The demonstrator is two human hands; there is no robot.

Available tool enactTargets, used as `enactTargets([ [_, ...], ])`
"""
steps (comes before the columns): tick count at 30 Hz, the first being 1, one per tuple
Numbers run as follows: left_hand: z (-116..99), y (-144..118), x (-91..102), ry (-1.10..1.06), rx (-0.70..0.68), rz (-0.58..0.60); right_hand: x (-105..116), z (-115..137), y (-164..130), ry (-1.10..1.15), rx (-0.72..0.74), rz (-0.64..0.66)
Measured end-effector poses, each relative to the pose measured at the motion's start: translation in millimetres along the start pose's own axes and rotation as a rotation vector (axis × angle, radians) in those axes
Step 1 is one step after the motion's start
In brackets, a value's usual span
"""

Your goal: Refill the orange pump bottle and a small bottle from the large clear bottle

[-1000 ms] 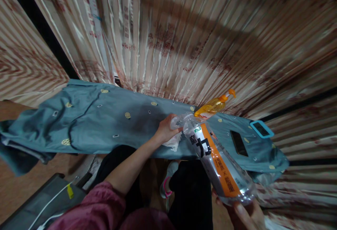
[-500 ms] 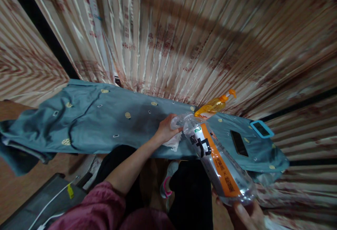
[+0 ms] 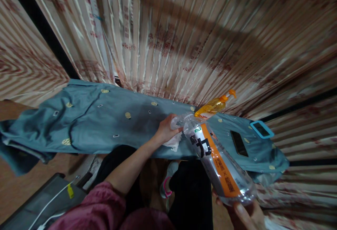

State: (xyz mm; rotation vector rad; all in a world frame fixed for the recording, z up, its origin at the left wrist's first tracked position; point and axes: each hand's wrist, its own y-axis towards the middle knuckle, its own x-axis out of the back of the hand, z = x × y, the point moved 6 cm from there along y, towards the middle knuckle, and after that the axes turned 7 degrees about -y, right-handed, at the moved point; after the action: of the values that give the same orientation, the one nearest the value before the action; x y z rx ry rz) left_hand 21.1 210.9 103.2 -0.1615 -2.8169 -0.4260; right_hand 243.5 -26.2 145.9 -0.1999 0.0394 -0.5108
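Note:
A large clear plastic bottle (image 3: 210,156) with a silver and orange label slants across the right of the head view, its neck toward the upper left. My right hand (image 3: 247,214) is closed around its base. At the neck end, my left hand (image 3: 166,130) is closed on a clear plastic piece (image 3: 179,121); whether it is a cup or part of the bottle I cannot make out. Crumpled white tissue (image 3: 173,142) shows beneath my left hand. Just behind the neck stands an orange pump bottle (image 3: 210,107), partly covered by the clear bottle.
A teal patterned cloth (image 3: 89,124) covers the narrow table. To the right lie a dark phone (image 3: 239,143) and a blue-framed device (image 3: 262,129). Pleated curtains (image 3: 168,40) hang close behind. At lower left, a dark case (image 3: 52,195) carries white cables. My legs are below the table edge.

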Motion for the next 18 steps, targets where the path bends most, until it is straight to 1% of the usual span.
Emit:
enactTargets([
  [4,-0.6,-0.7,0.3,-0.006,-0.010,-0.001,-3.6,2.6,-1.7,0.003,0.008,0.019],
  [7,-0.7,-1.1,0.6,-0.010,-0.008,-0.003,-1.2,2.5,-2.1,0.009,-0.009,0.000],
  [12,-1.4,-0.7,1.0,-0.010,-0.001,-0.001,0.5,0.7,-1.9,-0.011,-0.038,0.015],
  [18,-3.4,-0.6,1.4,-0.023,-0.001,0.003,0.5,-1.5,0.8,0.001,-0.002,0.017],
])
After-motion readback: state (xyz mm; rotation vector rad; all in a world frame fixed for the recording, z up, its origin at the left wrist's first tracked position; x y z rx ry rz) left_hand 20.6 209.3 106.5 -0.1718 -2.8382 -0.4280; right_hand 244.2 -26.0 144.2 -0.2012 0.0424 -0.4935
